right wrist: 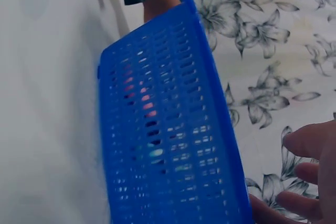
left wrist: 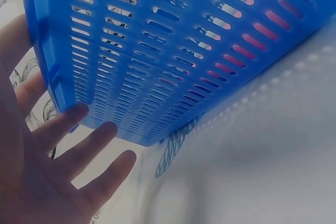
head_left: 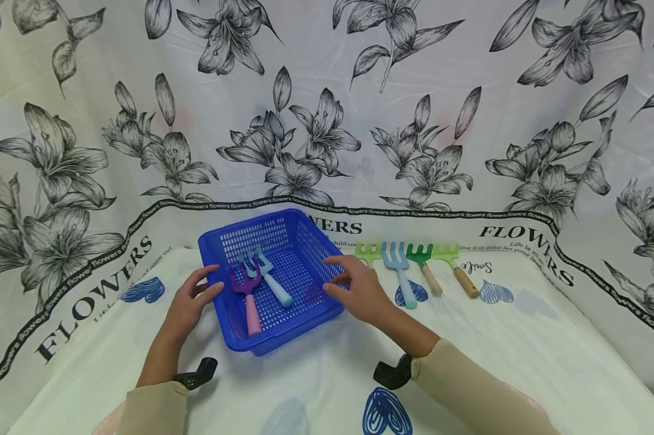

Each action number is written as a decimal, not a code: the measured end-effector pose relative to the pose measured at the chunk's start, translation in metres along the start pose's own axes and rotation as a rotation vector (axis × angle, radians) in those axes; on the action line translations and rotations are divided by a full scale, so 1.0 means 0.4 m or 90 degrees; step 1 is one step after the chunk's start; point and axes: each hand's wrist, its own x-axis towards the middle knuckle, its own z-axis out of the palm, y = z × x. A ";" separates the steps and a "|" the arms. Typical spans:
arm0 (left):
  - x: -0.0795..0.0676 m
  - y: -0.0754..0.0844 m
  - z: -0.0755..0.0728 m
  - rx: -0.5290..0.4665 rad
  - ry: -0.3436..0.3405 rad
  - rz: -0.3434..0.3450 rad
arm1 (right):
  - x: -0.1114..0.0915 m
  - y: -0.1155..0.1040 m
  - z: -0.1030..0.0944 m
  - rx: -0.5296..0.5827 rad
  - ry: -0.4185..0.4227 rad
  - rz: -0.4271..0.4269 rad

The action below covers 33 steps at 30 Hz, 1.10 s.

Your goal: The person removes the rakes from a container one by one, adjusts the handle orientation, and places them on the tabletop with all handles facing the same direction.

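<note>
A blue mesh plastic basket (head_left: 305, 320) stands between both hands. Inside lie a purple hand fork (head_left: 244, 283) with a pink handle and a light blue hand fork (head_left: 275, 284). At the basket's left rim is my left hand (head_left: 190, 302), its thumb and index finger reaching over the edge. The left wrist view shows that hand's other fingers (left wrist: 100, 135) spread outside the wall. My right hand (head_left: 362, 290) is by the right rim with its fingers loosely bent. In the right wrist view, most of its fingers (right wrist: 304, 140) are apart from the basket.
Right of the basket lie several hand forks: a light green one (head_left: 367, 251), a light blue one (head_left: 400, 266), a dark green one (head_left: 426, 266) and another light green one with a wooden handle (head_left: 463, 278). A flower-printed curtain (head_left: 327, 181) rises behind the cloth-covered surface (head_left: 468, 344).
</note>
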 end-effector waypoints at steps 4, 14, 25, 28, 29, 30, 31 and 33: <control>0.000 0.002 0.001 0.007 0.004 -0.002 | 0.018 -0.015 0.020 0.006 -0.043 0.033; -0.001 0.002 0.005 0.019 0.038 -0.010 | 0.070 -0.027 0.067 0.069 -0.109 0.088; -0.005 0.005 -0.002 0.029 0.034 -0.010 | 0.123 -0.020 0.109 -0.008 -0.239 0.013; -0.004 0.004 -0.001 0.026 0.032 -0.010 | 0.137 -0.012 0.119 -0.009 -0.261 0.013; -0.004 0.005 0.000 0.024 0.032 -0.010 | 0.142 -0.011 0.121 -0.015 -0.269 0.013; -0.003 0.005 0.000 0.022 0.032 -0.009 | 0.146 -0.010 0.124 -0.020 -0.279 0.014; -0.003 0.006 0.000 0.022 0.033 -0.009 | 0.150 -0.009 0.126 -0.024 -0.291 0.017; -0.003 0.008 -0.001 0.023 0.033 -0.008 | 0.155 -0.012 0.128 -0.039 -0.312 0.023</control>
